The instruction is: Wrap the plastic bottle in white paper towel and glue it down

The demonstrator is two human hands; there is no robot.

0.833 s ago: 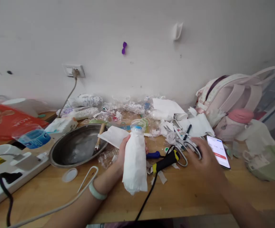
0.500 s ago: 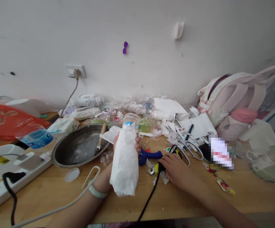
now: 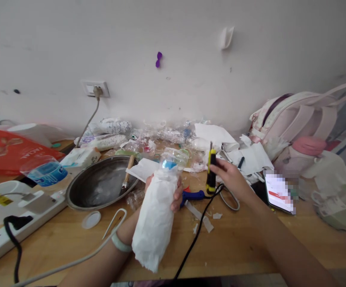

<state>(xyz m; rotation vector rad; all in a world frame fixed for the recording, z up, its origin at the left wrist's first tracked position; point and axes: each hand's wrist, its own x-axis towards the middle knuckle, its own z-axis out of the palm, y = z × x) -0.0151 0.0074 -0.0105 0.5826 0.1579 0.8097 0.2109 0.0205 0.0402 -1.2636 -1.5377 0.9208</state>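
Note:
My left hand [image 3: 177, 195] is wrapped round a plastic bottle [image 3: 155, 219] covered in crinkled white paper, tilted with its blue part pointing away from me. Between the fingers and thumb of my right hand [image 3: 225, 173], a yellow-and-black utility knife [image 3: 211, 171] stands upright, its narrow metal tip at the top. Beneath the knife, a blue glue gun [image 3: 193, 195] lies on the table, partly hidden by my left hand. A black cable [image 3: 198, 235] runs close to it. White paper scraps [image 3: 203, 217] lie between my hands.
A metal basin [image 3: 101, 183] with a brush [image 3: 128, 175] in it stands left. Further left is a power strip [image 3: 20, 227] with cables. Bottles and plastic waste line the wall. A phone [image 3: 279, 193] and a pink backpack [image 3: 295, 115] are at right.
My right hand has picked up the utility knife from the table and raised it upright. The wrapped bottle has tilted, its near end moving down and left.

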